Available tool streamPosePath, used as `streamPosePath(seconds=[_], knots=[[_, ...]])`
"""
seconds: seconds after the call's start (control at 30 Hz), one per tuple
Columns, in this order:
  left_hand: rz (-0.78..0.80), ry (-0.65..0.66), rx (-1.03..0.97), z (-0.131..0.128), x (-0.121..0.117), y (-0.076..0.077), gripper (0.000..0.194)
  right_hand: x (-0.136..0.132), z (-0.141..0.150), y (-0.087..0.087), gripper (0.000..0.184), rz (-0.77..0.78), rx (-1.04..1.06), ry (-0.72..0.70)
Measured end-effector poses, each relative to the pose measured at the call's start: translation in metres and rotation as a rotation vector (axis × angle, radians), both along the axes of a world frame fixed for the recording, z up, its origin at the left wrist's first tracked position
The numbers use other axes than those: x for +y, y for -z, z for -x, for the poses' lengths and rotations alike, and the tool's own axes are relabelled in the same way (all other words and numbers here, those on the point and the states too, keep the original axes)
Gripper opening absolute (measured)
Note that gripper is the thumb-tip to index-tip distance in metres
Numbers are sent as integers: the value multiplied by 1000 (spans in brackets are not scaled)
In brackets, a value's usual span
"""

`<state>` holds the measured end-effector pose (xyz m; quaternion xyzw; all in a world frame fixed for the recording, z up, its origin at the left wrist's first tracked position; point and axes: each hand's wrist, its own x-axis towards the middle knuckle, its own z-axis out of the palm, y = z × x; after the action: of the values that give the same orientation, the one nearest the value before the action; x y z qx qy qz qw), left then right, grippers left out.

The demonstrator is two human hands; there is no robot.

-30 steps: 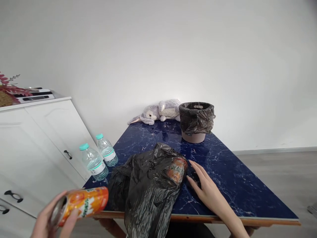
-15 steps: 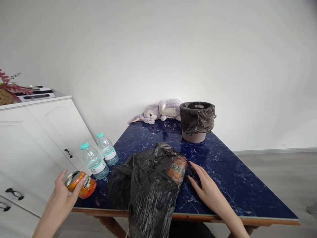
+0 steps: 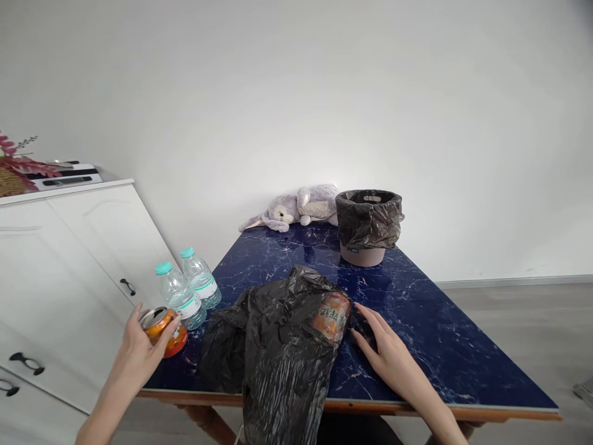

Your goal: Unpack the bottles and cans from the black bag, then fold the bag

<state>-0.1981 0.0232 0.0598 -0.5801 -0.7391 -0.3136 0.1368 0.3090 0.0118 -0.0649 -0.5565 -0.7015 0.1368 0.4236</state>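
At the left of the table, my left hand (image 3: pixel 140 347) is wrapped round an orange soda can (image 3: pixel 178 340) that stands upright with its top opening showing. The can is right by two clear water bottles with turquoise caps: the nearer bottle (image 3: pixel 186 303) and the farther bottle (image 3: pixel 204 281). A crumpled black plastic bag (image 3: pixel 282 346) lies across the middle and hangs over the front edge. Another orange can (image 3: pixel 332 315) shows through the bag's right end. There my right hand (image 3: pixel 382 349) grips the bag with thumb and fingers; part of its hold is hidden.
A bin (image 3: pixel 364 256) lined with a black bag stands at the back right of the blue marbled table (image 3: pixel 435 352). A grey plush rabbit (image 3: pixel 301 207) lies against the wall. A white cabinet (image 3: pixel 88 259) stands close on the left.
My left hand has moved right and slightly away with the orange can. The nearer bottle has shifted right, closer to the farther one. My right hand and the bag look nearly unchanged.
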Motion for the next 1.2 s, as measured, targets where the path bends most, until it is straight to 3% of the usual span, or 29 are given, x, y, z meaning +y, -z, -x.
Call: streamPosePath(seconds=[0.1,0.17,0.2,0.27,0.37,0.43,0.57,0.73,0.8,0.97,1.07,1.2], knots=[[-251,52,100,-29,-17,-7,101,0,-1,1,53,0,-2,-15],[-346,46,117,-48,-33,-11,77,0,-1,2,53,11,-5,-16],[-310,92,109,-57,-40,-12,63,1,-1,2,53,17,-5,-15],[-54,296,79,-71,-54,-12,41,1,-1,3,53,17,1,-11],[452,592,32,-90,-66,-6,32,0,-1,3,53,8,10,-12],[620,611,9,-104,-69,-1,32,0,-1,2,53,10,9,-15],[747,543,26,-127,-63,2,43,-1,-1,1,53,29,4,-18],[716,626,74,-146,-49,-2,26,-1,-2,2,52,27,2,-27],[669,664,19,-152,-47,-3,30,-1,-1,1,52,31,2,-29],[493,792,-401,-156,-45,-4,34,-1,-2,1,52,19,-2,-32],[362,791,-568,-149,-42,1,40,-1,-2,2,51,11,-3,-31],[449,759,-289,-135,-42,11,29,0,-2,3,51,-31,5,-36]])
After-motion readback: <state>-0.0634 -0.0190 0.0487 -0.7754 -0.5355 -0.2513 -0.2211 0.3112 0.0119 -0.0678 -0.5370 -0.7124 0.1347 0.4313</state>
